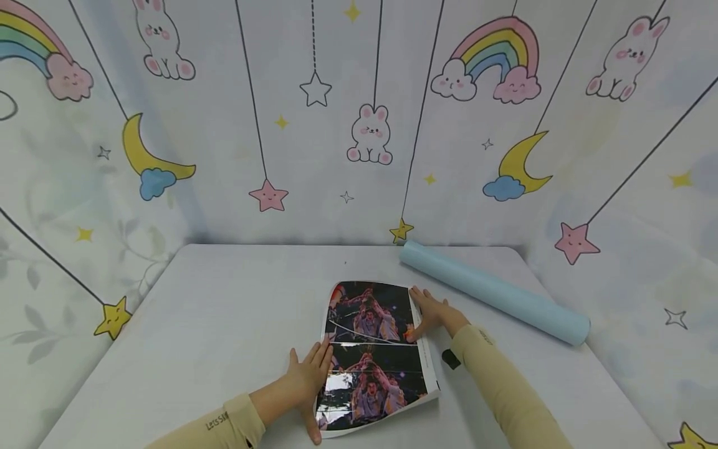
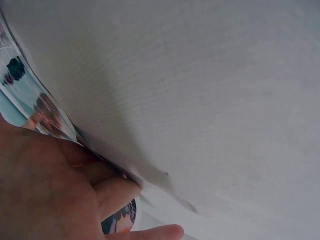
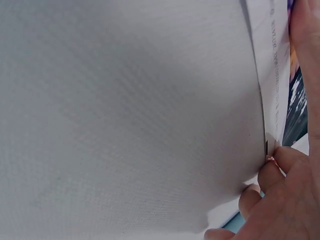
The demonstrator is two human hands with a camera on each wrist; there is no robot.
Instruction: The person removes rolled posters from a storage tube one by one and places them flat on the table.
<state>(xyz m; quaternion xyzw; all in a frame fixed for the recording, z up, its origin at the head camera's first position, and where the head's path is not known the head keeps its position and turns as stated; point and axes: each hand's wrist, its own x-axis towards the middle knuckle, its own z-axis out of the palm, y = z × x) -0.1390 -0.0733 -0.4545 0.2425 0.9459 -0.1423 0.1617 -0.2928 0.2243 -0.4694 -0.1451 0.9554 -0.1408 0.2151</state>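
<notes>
A glossy photo sheet (image 1: 387, 358), printed with two like pictures of people with raised arms, lies on the table over white-edged paper. At its left edge is my left hand (image 1: 305, 379), fingers extended and thumb spread toward the near corner. My right hand (image 1: 434, 312) touches the far part of the right edge with its fingers spread. In the left wrist view, the left hand (image 2: 55, 185) rests along the paper's edge. The right wrist view shows the right hand (image 3: 285, 200) with fingertips against the white printed margin (image 3: 272, 75).
A light blue roll (image 1: 493, 290) lies slantwise at the back right of the white table (image 1: 224, 312). Beside the right sleeve is a small black object (image 1: 451, 358). Fabric walls (image 1: 314, 156) with rabbits, stars and moons stand behind and at both sides.
</notes>
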